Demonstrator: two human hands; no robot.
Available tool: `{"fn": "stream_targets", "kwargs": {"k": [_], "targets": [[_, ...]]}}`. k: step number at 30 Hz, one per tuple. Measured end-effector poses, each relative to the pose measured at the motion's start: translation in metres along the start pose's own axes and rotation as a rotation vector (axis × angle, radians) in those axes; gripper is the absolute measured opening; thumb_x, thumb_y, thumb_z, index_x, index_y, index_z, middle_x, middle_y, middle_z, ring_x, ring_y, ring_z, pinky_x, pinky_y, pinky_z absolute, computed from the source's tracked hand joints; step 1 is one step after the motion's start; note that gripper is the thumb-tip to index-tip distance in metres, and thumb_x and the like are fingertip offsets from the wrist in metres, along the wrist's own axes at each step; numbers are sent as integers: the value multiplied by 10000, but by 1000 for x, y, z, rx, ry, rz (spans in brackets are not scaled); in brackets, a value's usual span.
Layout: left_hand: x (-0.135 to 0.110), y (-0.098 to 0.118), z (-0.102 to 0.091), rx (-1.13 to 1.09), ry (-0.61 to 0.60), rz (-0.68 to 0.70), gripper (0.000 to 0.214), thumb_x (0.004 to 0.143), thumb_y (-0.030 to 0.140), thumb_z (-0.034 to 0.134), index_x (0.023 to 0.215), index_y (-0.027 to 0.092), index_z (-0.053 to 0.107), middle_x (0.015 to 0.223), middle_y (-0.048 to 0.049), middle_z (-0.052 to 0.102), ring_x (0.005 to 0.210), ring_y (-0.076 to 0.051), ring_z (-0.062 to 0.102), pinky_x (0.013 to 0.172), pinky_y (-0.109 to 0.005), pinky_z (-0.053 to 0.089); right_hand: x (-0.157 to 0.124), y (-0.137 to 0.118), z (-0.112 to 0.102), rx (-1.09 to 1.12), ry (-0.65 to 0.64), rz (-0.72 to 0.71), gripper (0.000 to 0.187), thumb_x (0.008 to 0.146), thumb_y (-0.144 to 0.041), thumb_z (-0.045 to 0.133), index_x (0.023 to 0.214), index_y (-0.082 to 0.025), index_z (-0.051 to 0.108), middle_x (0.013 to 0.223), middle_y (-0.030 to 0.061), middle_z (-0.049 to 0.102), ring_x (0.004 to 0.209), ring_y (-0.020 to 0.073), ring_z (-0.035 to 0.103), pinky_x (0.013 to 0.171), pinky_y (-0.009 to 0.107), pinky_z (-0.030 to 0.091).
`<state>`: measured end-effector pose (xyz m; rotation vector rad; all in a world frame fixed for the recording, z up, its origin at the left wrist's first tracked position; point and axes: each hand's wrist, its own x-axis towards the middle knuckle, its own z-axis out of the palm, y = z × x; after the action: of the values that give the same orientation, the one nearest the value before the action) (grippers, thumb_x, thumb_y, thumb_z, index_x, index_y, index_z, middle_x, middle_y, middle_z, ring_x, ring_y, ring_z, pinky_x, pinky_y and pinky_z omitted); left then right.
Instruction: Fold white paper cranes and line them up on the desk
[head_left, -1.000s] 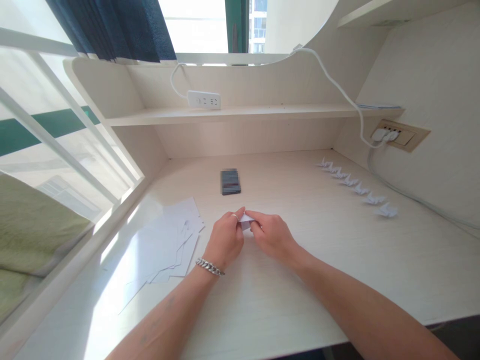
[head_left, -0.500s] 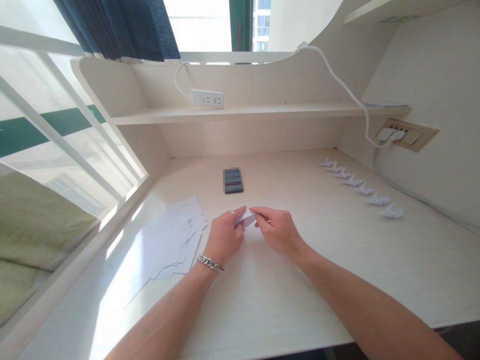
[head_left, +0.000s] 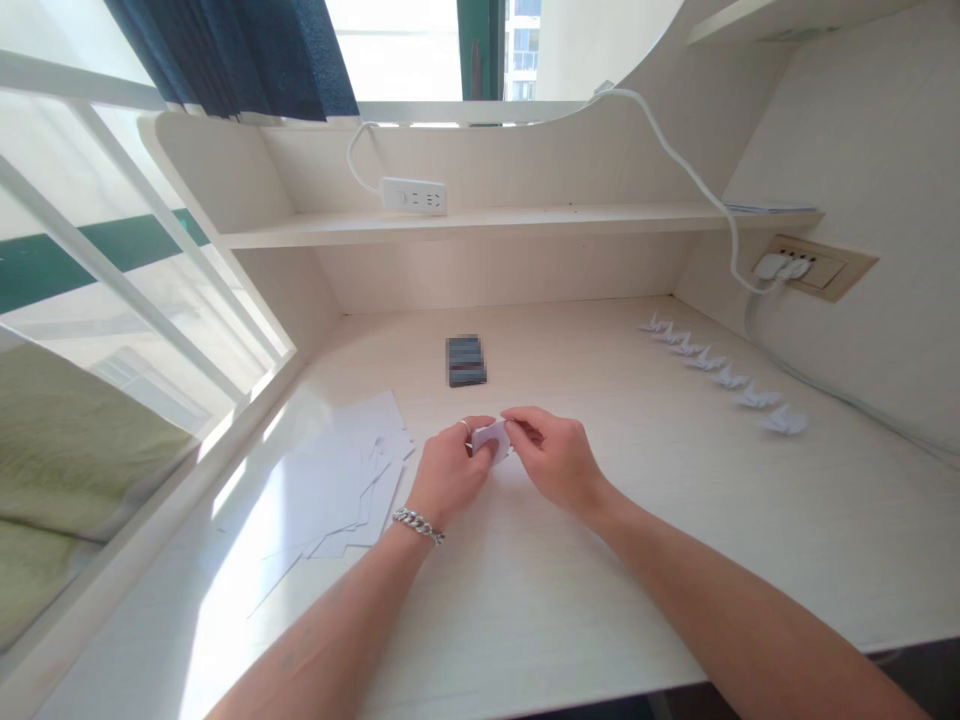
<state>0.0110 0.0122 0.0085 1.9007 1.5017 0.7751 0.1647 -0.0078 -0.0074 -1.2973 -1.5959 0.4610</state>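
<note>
Both my hands meet over the middle of the pale desk. My left hand, with a ring and a chain bracelet, pinches the left side of a small folded white paper piece. My right hand pinches its right side from above. The paper is held just above the desk surface and is partly hidden by my fingers.
A loose pile of white paper sheets lies to the left. A dark blurred block sits beyond my hands. A row of several folded paper cranes runs along the right. A power strip rests on the shelf, and a wall socket is at right.
My hands have stayed in place while turning the small folded paper between the fingers; its face now shows more toward me. The view shifted slightly.
</note>
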Motion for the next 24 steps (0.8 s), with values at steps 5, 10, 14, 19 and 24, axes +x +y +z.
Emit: {"fn": "stream_targets", "kwargs": {"k": [5, 10, 14, 19, 24], "targets": [[2, -6, 0, -149, -52, 63, 334, 796, 266, 546, 1064, 212, 738, 942, -18, 760, 824, -188, 668, 726, -264, 472, 2, -2, -1, 175, -44, 29, 187, 866, -320, 600, 956, -214, 725, 929, 40, 755, 825, 186, 696, 754, 305, 542], [9, -15, 3, -300, 21, -45, 340, 745, 270, 606, 1036, 158, 741, 967, -69, 756, 824, -197, 665, 692, -265, 479, 6, 4, 2, 439, -102, 193, 255, 859, -376, 599, 971, -178, 714, 920, 76, 737, 864, 211, 698, 740, 342, 584], [10, -16, 5, -391, 25, -99, 385, 701, 243, 634, 1058, 143, 737, 957, -83, 750, 801, -187, 655, 669, -263, 472, 8, 7, 3, 503, -109, 239, 178, 804, -297, 640, 913, -176, 714, 883, 62, 727, 848, 197, 692, 731, 331, 581], [7, -11, 3, -450, 32, -111, 399, 731, 340, 651, 1063, 134, 727, 830, -73, 734, 719, -175, 631, 623, -264, 454, 11, 6, 2, 546, -99, 303, 161, 747, -275, 681, 862, -168, 715, 865, 62, 729, 796, 178, 677, 712, 325, 572], [6, -10, 4, -494, 27, -91, 457, 753, 483, 662, 1027, 124, 727, 819, -64, 720, 718, -177, 620, 634, -263, 459, 10, 7, 2, 509, -81, 270, 186, 686, -244, 733, 855, -169, 716, 882, 63, 736, 832, 192, 682, 782, 353, 563]]}}
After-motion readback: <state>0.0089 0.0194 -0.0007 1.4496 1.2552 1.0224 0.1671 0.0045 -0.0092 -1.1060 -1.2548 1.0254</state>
